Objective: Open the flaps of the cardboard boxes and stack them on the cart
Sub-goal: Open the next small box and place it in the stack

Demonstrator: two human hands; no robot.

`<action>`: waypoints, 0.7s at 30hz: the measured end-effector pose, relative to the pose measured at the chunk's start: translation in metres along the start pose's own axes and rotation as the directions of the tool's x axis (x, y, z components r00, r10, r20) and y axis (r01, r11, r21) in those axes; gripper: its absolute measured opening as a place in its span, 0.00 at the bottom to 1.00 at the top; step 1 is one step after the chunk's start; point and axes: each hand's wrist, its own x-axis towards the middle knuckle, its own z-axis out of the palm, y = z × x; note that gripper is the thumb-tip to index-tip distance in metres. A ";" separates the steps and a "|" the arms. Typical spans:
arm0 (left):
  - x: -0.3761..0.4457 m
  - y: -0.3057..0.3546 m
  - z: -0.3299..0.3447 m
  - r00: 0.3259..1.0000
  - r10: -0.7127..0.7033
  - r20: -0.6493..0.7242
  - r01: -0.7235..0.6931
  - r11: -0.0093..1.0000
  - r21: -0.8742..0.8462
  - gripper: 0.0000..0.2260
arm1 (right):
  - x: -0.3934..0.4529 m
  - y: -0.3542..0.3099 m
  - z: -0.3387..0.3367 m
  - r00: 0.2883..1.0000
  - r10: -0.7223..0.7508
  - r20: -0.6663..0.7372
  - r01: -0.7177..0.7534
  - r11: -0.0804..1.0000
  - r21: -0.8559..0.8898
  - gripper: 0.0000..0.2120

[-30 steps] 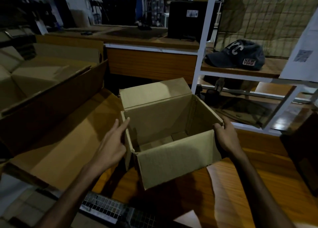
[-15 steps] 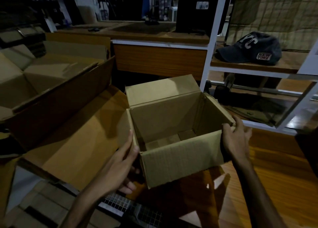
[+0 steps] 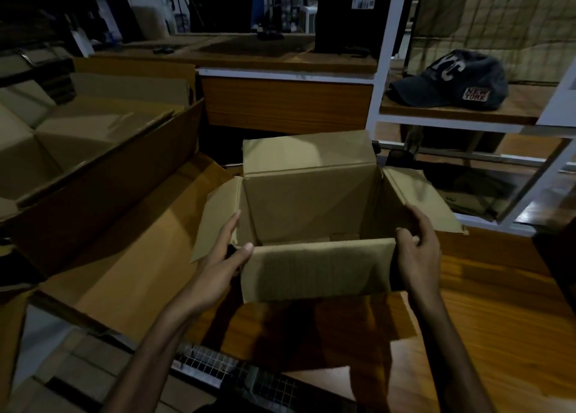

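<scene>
The small cardboard box (image 3: 314, 213) sits open-topped on the wooden table (image 3: 498, 319), all four flaps spread outward. The left hand (image 3: 218, 266) grips its left flap (thumb on the near corner); the right hand (image 3: 417, 250) grips the right wall. Left of the box lie larger opened boxes (image 3: 93, 150); beyond it to the right, a dark cap (image 3: 452, 79) rests on a shelf.

An open box (image 3: 311, 213) is set on the counter (image 3: 486, 313). A larger box (image 3: 93, 150) is placed to its left. A cap (image 3: 452, 80) is laid on the shelf (image 3: 461, 113) behind, to the right.
</scene>
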 end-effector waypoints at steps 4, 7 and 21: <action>0.031 0.000 -0.015 1.000 -0.002 0.018 0.003 0.998 -0.056 0.26 | -0.017 -0.002 0.005 0.999 0.017 -0.030 -0.016 1.000 0.009 0.27; 0.054 0.002 -0.023 0.999 0.002 0.036 0.003 0.992 -0.127 0.26 | -0.031 -0.004 0.009 0.998 0.021 -0.053 -0.019 1.000 0.024 0.30; 0.160 0.020 0.034 0.880 0.149 0.451 -0.008 0.954 -0.300 0.24 | -0.117 -0.032 -0.007 0.850 0.134 -0.510 -0.150 0.989 0.011 0.34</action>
